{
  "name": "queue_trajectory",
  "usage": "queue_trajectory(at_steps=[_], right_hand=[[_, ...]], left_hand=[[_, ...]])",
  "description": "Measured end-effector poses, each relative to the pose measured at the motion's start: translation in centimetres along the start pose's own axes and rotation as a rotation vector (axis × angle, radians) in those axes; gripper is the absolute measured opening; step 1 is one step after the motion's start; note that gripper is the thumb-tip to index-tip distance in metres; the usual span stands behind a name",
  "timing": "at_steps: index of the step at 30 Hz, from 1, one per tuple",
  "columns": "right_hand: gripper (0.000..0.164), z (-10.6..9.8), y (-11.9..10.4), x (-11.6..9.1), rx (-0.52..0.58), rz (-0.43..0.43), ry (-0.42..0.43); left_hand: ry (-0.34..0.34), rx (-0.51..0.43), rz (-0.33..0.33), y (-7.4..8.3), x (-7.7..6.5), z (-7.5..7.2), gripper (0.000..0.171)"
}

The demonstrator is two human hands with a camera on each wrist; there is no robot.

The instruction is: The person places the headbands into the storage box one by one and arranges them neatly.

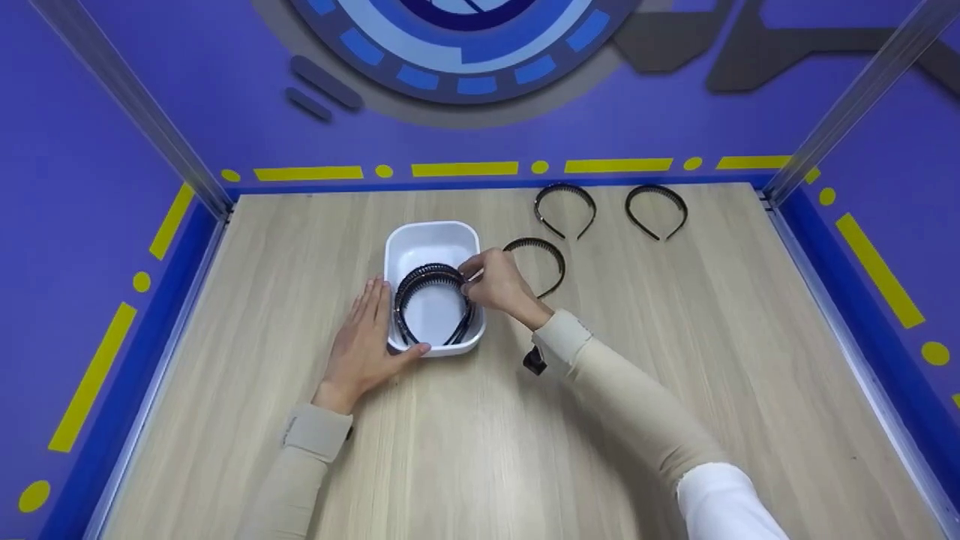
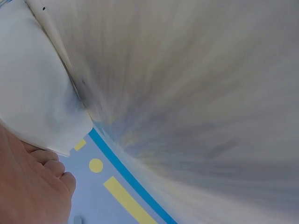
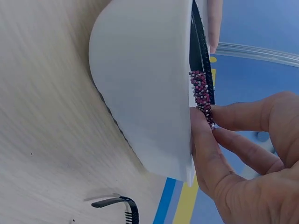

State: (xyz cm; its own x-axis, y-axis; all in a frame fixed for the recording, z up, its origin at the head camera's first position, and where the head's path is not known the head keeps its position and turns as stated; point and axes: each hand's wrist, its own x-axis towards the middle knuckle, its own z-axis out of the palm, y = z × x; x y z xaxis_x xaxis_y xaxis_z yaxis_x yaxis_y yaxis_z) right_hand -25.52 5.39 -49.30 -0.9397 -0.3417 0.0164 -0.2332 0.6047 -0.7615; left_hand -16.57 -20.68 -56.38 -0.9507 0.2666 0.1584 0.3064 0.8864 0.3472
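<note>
Pinching studded headband (image 3: 201, 88) at tub's rim (image 1: 433, 223)

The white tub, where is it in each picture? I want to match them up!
Head: the white tub is just left of the middle, with dark headbands in it.
Left wrist: the white tub is at the upper left, cut off by the edge.
Right wrist: the white tub is at the upper middle, seen from the side.
Shared landmark: yellow marks on the blue wall.
</note>
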Motion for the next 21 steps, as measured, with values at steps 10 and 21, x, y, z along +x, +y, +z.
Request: queue_trajectory(at_steps=[10,21], right_hand=[[0.026,0.24,-0.19,0.04,-0.059,-0.032,-0.014],[0.024,0.69,-0.42,0.05,-0.086,-0.055,-0.009]], left_hand=[[-0.011,-0.003,-0.007,0.07,-0.02,-0.02,0.126],[-0.001,-0.021,-0.002,0.08,0.0,-0.01,0.126]])
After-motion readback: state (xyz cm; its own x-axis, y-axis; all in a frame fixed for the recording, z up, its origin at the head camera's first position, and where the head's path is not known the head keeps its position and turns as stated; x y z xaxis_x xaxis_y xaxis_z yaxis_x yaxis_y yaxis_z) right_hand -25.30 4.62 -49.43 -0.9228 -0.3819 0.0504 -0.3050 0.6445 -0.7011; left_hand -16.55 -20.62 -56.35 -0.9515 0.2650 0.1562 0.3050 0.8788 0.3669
